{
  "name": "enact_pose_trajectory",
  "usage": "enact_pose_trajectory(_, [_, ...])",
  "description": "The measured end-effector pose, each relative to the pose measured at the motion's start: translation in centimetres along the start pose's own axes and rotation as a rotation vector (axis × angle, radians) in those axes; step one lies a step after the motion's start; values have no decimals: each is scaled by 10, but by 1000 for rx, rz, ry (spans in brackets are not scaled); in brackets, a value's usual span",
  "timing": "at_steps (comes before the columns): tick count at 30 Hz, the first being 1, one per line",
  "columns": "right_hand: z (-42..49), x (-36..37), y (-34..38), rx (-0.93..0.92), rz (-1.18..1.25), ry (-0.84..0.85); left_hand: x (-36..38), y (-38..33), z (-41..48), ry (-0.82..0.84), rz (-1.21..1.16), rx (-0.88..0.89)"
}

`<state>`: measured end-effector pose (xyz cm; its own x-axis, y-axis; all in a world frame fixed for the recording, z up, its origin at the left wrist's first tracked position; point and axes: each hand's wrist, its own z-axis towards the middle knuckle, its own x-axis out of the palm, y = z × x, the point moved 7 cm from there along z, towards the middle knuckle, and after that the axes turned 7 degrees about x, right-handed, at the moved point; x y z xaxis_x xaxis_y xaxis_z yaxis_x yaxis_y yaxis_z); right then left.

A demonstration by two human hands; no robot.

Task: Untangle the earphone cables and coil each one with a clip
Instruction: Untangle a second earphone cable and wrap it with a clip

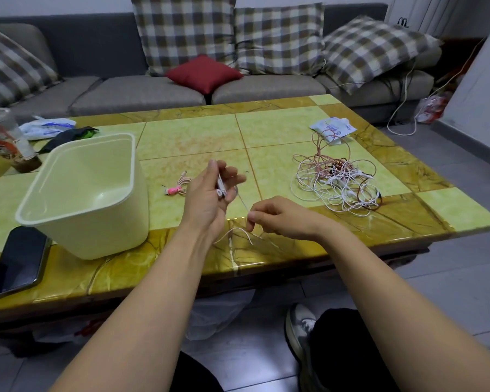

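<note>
Yellow-green stone tiles covered the low table, with a grey sofa and checked cushions behind it. Both bare forearms reached forward over the table's near edge. The left hand was raised with its palm turned toward the right, fingers pointing up and away and loosely bent, gripping what looked like the earbud ends of a white earphone cable; the detail was too small to be sure. The right hand sat lower, just above the front edge, knuckles up, thumb and forefinger pinching the same thin white cable, which ran up to the left hand and looped down below the fingers onto the table. A tangle of white and pink cables lay on the table to the right, well apart from both hands. A coiled pink cable with a pink clip lay just beyond the left hand. A cream plastic bin sat tilted at the left, a dark phone beside it.
</note>
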<state>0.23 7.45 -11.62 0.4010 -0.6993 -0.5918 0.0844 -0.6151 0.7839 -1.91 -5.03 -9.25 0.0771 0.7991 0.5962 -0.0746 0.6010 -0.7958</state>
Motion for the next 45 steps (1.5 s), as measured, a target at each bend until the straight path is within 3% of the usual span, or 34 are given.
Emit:
enact_pose_trajectory(2, [-2,2,6,-27,-15,23,-4,-6,2,16,263,142])
enact_pose_trajectory(5, [-4,-1,13,-89,-75,-20,-4,-8,0,97,861,291])
enact_pose_trajectory(7, [-5,-14,17,-134,-46,-141,2,-2,-3,199,1149,312])
enact_pose_trajectory(8, [-7,-24,18,-154,-2,-223,4,4,-6,260,1164,260])
enact_pose_trajectory(11, [-14,-53,13,-171,159,-420,17,23,-18,381,815,-42])
enact_pose_trajectory(13, [-15,-58,6,-165,207,-457,25,22,-21,363,521,-161])
enact_pose_trajectory(16, [-9,-50,-5,-99,201,-431,29,14,-15,246,102,-191])
enact_pose_trajectory(19, [-2,-27,-5,-46,85,-220,18,6,-6,67,-164,-94])
enact_pose_trajectory(21, [-3,-9,-2,-32,1,-41,8,3,-1,35,-44,15])
enact_pose_trajectory(23, [-5,-6,3,-43,-39,-10,-1,2,0,62,452,125])
enact_pose_trajectory(25, [-7,-18,8,-74,-37,-126,0,0,-3,138,977,269])
enact_pose_trajectory(28, [-12,-43,9,-95,79,-334,12,11,-10,312,1276,297])
enact_pose_trajectory(30, [-15,-54,6,-107,159,-426,21,18,-14,388,1158,210])
enact_pose_trajectory(34, [-10,-57,-6,-87,208,-512,35,23,-19,350,451,-99])
enact_pose_trajectory(36, [-6,-52,-11,-39,190,-460,33,19,-16,247,181,-121])
enact_pose_trajectory(38, [-4,-35,-10,-12,115,-294,24,15,-10,119,46,-90])
enact_pose_trajectory(42, [-4,0,0,-20,-11,3,3,9,-1,-16,93,37])
enact_pose_trajectory(45, [-6,4,8,-75,-90,-5,-9,11,2,-2,521,120])
